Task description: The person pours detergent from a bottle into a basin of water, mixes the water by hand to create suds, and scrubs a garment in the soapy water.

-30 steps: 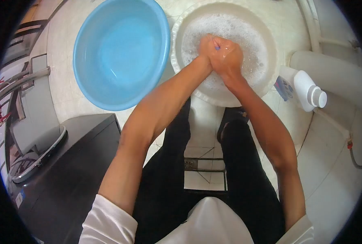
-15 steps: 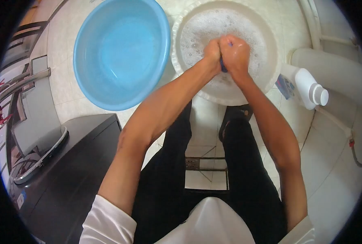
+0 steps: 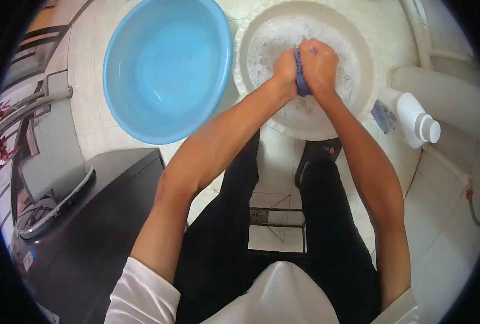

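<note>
Both hands are closed as fists over the white basin (image 3: 241,59), which holds foamy water (image 3: 283,29). Between them is a bunched purple-blue cloth (image 3: 301,81), wet-looking and mostly covered by the fingers. My left hand (image 3: 286,71) grips it from the left side. My right hand (image 3: 318,63) is wrapped round it on the right, knuckles upward. What kind of cloth it is cannot be made out.
A blue tub (image 3: 170,70) stands on the tiled floor left of the basin. To the right are a white bottle (image 3: 411,121) and a blue-and-white packet (image 3: 383,116). A dark cabinet (image 3: 99,216) is at lower left. White pipes (image 3: 421,32) run along the right wall.
The two fists have parted slightly, and more of the purple-blue cloth shows between them. The whole view has shifted a little, with the tubs now farther right.
</note>
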The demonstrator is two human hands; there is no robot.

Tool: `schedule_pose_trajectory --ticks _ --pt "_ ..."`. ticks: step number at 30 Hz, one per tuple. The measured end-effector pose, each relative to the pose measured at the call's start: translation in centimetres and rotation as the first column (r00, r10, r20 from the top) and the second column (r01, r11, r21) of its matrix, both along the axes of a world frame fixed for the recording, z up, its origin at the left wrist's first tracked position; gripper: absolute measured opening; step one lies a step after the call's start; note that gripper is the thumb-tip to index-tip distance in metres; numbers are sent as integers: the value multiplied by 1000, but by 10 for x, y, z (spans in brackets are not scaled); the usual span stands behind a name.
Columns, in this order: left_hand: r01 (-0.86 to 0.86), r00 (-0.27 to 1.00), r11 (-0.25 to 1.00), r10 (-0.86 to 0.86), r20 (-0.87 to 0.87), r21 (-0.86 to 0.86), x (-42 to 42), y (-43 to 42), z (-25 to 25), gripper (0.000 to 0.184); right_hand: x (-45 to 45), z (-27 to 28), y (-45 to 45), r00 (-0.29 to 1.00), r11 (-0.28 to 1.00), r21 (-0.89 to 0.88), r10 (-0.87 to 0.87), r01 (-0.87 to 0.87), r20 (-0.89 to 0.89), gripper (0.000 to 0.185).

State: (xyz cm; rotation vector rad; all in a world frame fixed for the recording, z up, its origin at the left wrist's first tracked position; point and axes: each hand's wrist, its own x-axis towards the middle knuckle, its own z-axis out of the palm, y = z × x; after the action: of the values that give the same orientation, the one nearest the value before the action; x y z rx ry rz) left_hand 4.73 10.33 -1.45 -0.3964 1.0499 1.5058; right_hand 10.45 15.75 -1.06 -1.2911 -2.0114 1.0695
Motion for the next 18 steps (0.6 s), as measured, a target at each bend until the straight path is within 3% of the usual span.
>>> schedule_pose_trajectory --ticks 2,3,4,5,7,8,10,13,17,18 --pt "-39 999 997 37 38 62 -8 0 -18 28 -2 19 -15 999 997 72 34 -33 -14 37" --pt "17 997 967 -35 66 253 -14 -4 -55 29 0 37 -23 996 994 60 93 -93 2 37" --pt "61 991 899 -107 84 433 -16 -6 -60 30 3 46 -27 988 987 42 154 -155 20 36" --pt "59 990 902 -108 90 429 -11 -5 -65 30 5 39 -24 988 987 36 153 -154 26 36" --pt "119 992 993 -118 -51 25 -3 4 -17 39 2 12 -5 993 981 159 117 -114 -7 37" --pt "124 991 992 -122 -50 30 -1 5 -7 39 4 -2 8 994 980 163 112 -110 -5 37" --pt "167 984 982 -172 -50 -89 -4 2 2 39 5 -19 27 997 994 -82 69 -67 28 37" --pt "124 992 991 -124 -6 -45 -8 -2 -11 27 2 -17 10 999 1000 -12 3 -4 -43 36" --pt "11 999 1000 -12 47 28 -16 -5 -57 29 0 16 -26 985 992 69 110 -101 -131 35" --pt "115 992 969 -123 24 218 -23 -11 -84 30 1 28 -34 990 989 75 130 -126 -56 34"
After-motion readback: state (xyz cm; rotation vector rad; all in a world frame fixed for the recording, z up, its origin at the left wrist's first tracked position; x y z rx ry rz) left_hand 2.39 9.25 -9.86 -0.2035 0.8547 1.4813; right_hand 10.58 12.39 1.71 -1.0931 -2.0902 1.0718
